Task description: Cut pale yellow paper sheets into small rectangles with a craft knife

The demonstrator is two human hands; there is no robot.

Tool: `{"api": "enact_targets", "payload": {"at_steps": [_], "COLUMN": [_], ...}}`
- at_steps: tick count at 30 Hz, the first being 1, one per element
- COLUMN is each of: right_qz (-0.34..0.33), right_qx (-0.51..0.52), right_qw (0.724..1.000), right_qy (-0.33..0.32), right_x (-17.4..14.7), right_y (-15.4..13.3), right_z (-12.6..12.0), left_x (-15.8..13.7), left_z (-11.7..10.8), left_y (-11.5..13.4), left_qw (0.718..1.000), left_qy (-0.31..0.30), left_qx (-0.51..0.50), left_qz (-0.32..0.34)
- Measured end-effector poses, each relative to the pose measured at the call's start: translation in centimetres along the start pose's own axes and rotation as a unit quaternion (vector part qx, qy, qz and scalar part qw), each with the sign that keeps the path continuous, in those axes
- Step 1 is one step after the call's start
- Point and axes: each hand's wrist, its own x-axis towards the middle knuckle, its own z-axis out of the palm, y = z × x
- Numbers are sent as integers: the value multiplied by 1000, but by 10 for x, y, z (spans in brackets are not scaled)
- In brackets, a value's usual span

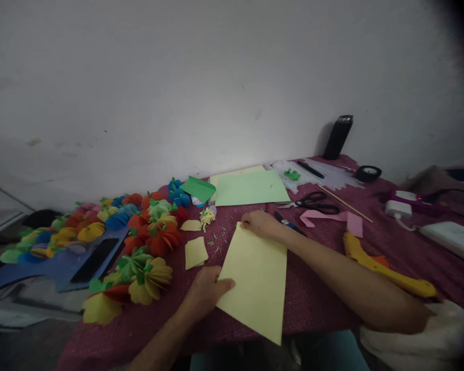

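Observation:
A pale yellow sheet of paper [257, 283] lies in front of me, its near corner reaching the table's front edge. My left hand [206, 289] grips its left edge, thumb on top and fingers beneath. At the far left corner, my right hand [260, 224] has its fingers curled onto the paper, and its forearm crosses over the right side. Small yellow paper squares [196, 252] sit left of the sheet, beside a heap of yellow paper clippings [208, 218]. Black-handled scissors [319, 202] rest beyond my right hand, and a dark cutter [288, 222] is partly hidden behind my right forearm.
Colourful folded-paper pumpkins [150, 278] crowd the left side. Light green sheets [251, 188] lie at the back near the wall. To the right are a yellow glue gun [386, 268], a pink paper strip [325, 219], clear glue sticks [332, 172], black tape [368, 173] and a black bottle [338, 136].

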Motion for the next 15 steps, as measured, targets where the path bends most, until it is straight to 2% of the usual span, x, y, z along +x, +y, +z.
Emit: {"api": "enact_targets", "payload": {"at_steps": [8, 15], "right_qz": [8, -5], "right_qx": [-31, -51], "right_qw": [999, 997], "right_qy": [27, 51], "right_x": [6, 3], "right_y": [-6, -11], "right_z": [21, 29], "left_x": [4, 3], "left_z": [-2, -3], "left_y": [-1, 3], "left_qw": [993, 980], "left_qy": [27, 39], "left_qx": [114, 190], "left_qz": [26, 37]}}
